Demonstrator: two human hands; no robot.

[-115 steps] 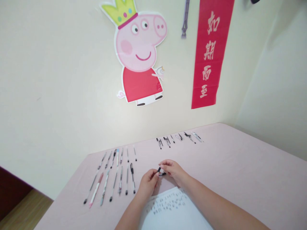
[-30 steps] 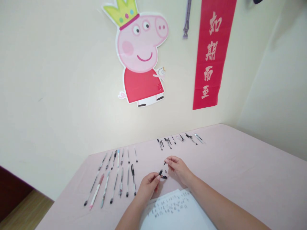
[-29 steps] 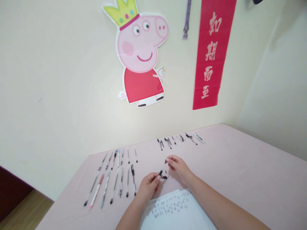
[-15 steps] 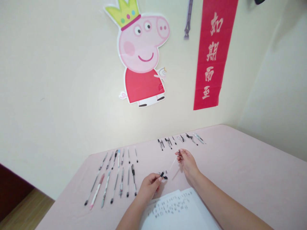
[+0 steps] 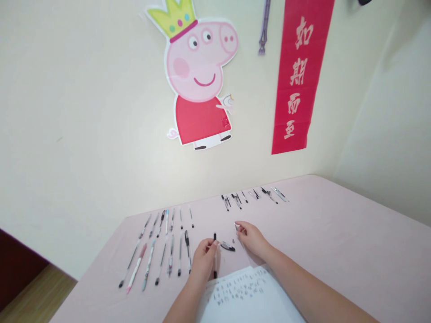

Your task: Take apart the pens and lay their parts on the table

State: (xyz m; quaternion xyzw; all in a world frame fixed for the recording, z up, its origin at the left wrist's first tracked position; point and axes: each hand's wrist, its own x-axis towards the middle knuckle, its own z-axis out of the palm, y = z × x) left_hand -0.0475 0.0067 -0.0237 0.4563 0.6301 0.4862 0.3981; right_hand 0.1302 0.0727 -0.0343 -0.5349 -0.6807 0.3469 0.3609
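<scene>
Near the front middle of the pink tabletop, my left hand (image 5: 204, 259) is closed on a slim clear pen barrel (image 5: 215, 261) with black ends, which points away from me. To its right, my right hand (image 5: 251, 239) pinches a small grey-white piece (image 5: 236, 227), mostly hidden by the fingertips; its exact kind is unclear. Between the hands lies a dark, curved pen part (image 5: 228, 246) with a clear section, and a tiny grey piece (image 5: 233, 241) sits just beyond it. Handwritten paper sheets (image 5: 249, 300) lie under my forearms.
Two rows of pens (image 5: 162, 255) are laid out on the left of the pink table (image 5: 336, 251). Several small groups of dark pen parts (image 5: 256, 195) line the far edge. Behind stands a wall with a pig cutout (image 5: 202, 119) and a red banner (image 5: 292, 103).
My right hand has come down and left, and the long thin clear stick it held no longer shows. My left hand has turned its pen barrel lengthwise, uncovering the curved part.
</scene>
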